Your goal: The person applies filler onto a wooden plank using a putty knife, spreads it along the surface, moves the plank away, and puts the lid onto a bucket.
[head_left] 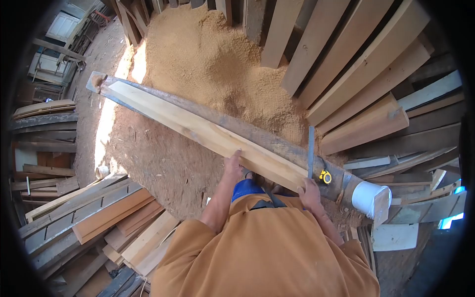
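Note:
A long pale wooden plank (198,128) lies slantwise along a narrow, weathered bench board (193,105). My left hand (233,162) is closed on the plank's near edge around its middle, one finger reaching over the top and the others hidden. At the plank's right end, my right hand (310,193) grips the corner. Just beyond that hand a blue-grey metal ruler or square blade (310,151) crosses the bench board by the plank's end. Close to its right sits a yellow and black tape measure (325,176).
A white bucket (366,197) stands at the bench's right end. Behind the bench rises a sawdust heap (198,54), with thick boards (341,54) leaning at the right. Stacked planks (114,218) fill the lower left. Bare earth (153,153) shows in front of the bench.

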A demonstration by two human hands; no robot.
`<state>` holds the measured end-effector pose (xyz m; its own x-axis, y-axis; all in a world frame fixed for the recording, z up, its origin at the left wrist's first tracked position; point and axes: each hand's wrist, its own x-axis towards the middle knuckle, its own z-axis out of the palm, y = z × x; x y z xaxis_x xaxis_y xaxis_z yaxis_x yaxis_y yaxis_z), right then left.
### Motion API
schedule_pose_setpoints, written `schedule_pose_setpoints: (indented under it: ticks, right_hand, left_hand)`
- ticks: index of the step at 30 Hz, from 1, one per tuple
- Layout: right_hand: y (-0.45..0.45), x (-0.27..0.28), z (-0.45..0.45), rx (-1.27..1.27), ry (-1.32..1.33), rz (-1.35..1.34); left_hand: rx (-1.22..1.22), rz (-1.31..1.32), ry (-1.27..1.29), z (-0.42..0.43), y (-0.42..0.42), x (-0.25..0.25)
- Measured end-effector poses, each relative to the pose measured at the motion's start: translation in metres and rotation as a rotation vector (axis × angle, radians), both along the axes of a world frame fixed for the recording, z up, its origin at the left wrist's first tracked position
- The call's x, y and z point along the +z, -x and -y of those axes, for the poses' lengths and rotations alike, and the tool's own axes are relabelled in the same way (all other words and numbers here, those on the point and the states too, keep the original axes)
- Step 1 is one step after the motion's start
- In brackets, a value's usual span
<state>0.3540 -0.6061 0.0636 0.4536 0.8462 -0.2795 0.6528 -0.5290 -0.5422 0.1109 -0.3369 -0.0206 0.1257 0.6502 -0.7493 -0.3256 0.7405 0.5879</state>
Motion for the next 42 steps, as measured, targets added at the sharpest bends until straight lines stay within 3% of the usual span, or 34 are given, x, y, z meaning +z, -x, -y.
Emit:
schedule_pose_setpoints:
  ticks: [3,8,13,19,23,26,29,32,38,42]
  right_hand:
    - [-0.017,0.017,-0.022,-0.195,0.19,-0.337]
    - [-0.034,-0.027,-0.03,-0.094,0.204,-0.168]
    - [-0.025,0.0,-0.073,0.009,0.392,-0.162]
    - [-0.018,-0.008,-0.136,0.149,0.364,-0.206]
    - [-0.007,-0.012,-0.196,0.282,0.325,-0.32]
    - [0.011,-0.019,-0.247,0.415,0.306,-0.287]
    - [0.025,-0.017,-0.297,0.519,0.419,-0.538]
    - [0.04,0.018,-0.311,0.49,0.437,-0.568]
    - [0.03,-0.01,-0.299,0.399,0.55,-0.823]
    - [0.018,-0.008,-0.278,0.328,0.454,-0.801]
  left_hand:
    - [0.073,0.089,0.125,0.005,0.008,0.01]
    - [0.152,0.161,0.176,0.012,0.014,0.011]
    - [0.175,0.192,0.201,0.013,0.014,0.008]
    - [0.223,0.154,0.216,0.017,0.014,0.011]
    - [0.144,0.261,0.14,0.026,0.021,0.002]
    - [0.09,0.311,0.136,0.032,0.012,0.029]
    - [0.058,0.371,0.115,0.042,0.001,0.035]
    - [0.006,0.457,0.19,0.051,-0.006,0.049]
    - [-0.085,0.559,0.18,0.065,-0.015,0.051]
    - [-0.298,0.669,0.182,0.06,0.019,0.047]
